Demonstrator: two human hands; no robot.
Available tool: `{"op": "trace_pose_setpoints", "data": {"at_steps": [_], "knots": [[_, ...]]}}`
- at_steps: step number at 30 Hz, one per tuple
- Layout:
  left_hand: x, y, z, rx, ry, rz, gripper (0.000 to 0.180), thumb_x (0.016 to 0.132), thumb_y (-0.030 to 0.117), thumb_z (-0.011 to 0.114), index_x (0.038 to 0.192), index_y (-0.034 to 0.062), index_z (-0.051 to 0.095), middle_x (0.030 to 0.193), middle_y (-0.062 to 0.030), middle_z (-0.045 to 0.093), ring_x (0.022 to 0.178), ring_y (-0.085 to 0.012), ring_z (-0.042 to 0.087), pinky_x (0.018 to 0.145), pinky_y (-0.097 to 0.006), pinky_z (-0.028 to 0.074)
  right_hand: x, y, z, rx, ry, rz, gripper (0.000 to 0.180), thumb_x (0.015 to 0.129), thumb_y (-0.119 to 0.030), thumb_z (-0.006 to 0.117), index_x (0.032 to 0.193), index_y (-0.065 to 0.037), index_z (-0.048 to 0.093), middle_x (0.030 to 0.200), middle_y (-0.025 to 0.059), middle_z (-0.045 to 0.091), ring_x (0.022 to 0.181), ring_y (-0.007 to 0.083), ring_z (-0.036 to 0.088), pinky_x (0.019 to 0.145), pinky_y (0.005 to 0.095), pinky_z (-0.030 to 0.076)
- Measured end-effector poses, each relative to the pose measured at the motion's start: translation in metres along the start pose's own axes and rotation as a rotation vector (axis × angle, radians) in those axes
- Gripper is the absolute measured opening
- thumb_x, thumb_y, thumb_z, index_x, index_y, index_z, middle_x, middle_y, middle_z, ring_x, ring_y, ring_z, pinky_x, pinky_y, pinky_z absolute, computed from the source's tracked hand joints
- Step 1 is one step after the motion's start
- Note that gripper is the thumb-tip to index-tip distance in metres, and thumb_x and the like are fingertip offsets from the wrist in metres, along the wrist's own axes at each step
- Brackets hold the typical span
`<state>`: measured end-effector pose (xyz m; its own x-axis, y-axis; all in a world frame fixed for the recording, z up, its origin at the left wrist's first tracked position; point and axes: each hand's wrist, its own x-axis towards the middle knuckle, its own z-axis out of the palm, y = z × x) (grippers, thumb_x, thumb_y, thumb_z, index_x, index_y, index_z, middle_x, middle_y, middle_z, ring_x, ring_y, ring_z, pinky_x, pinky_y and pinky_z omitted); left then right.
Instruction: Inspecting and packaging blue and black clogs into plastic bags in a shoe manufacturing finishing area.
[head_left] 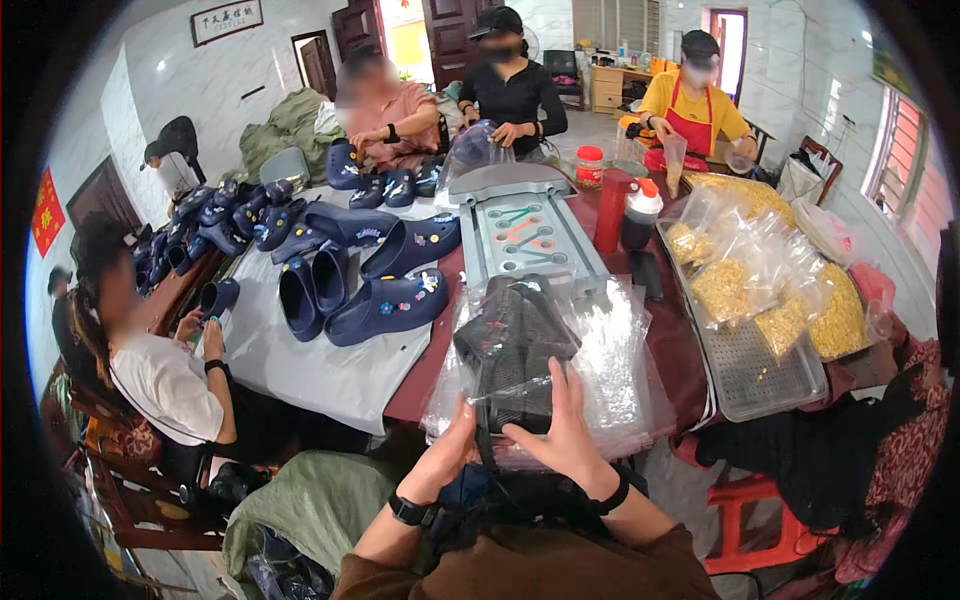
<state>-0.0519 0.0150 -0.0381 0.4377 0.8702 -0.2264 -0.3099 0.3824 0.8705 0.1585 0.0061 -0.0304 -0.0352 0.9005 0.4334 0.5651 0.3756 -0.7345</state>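
Observation:
A black mesh-textured item point(513, 335) lies under clear, shiny plastic at the table's near edge; I cannot tell its exact kind. My left hand point(450, 447) rests along its near left side, fingers stretched forward. At the near right, my right hand point(562, 422) has its thumb apart from the extended fingers, the thumb lying over the item's near part and the fingertips on the plastic. A pile of clear plastic bags point(622, 375) spreads under and to the right of the item. Just beyond stands a grey board with coloured markings point(525, 235).
Navy clogs point(385, 308) cover white sheeting point(300, 375) on the left. At right, a metal tray point(768, 372) carries bagged yellow pieces point(730, 290). A red cylinder point(612, 212) and a dark bottle point(641, 215) stand beyond. Several people sit around; a red stool point(765, 530) is low right.

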Motion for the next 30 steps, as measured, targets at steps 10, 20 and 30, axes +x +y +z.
{"op": "trace_pose_setpoints", "data": {"at_steps": [10,20,30], "knots": [[-0.036,0.024,0.013,1.254,0.375,0.485,0.111,0.072,0.032,0.091,0.154,-0.0034,0.026,0.131,-0.0299,0.053,0.119,-0.0449,0.055,0.101,-0.047,0.046,-0.043,-0.039,-0.087,0.352,-0.377,0.410,0.048,0.083,-0.020,0.082,0.124,-0.001,0.065,0.134,0.0228,0.059,0.124,0.0382,0.057,0.100,0.0435,0.047],[-0.009,0.000,0.019,1.053,0.286,0.538,0.118,0.075,0.009,0.086,0.160,-0.0011,0.004,0.160,-0.0283,0.027,0.148,-0.0371,0.032,0.120,-0.043,0.029,-0.020,-0.018,-0.055,-0.307,0.034,-0.144,0.097,0.070,-0.025,0.089,0.149,-0.005,0.038,0.142,0.0247,0.040,0.125,0.0425,0.047,0.105,0.0538,0.040],[0.025,-0.006,0.003,0.707,0.136,0.512,0.110,0.079,-0.001,0.081,0.161,0.0003,0.006,0.165,-0.0222,0.021,0.152,-0.0275,0.024,0.121,-0.037,0.024,-0.010,0.026,-0.020,-0.009,-0.169,0.076,0.097,0.072,-0.020,0.090,0.149,0.000,0.034,0.132,0.0217,0.050,0.111,0.0377,0.058,0.097,0.0411,0.048]]}}
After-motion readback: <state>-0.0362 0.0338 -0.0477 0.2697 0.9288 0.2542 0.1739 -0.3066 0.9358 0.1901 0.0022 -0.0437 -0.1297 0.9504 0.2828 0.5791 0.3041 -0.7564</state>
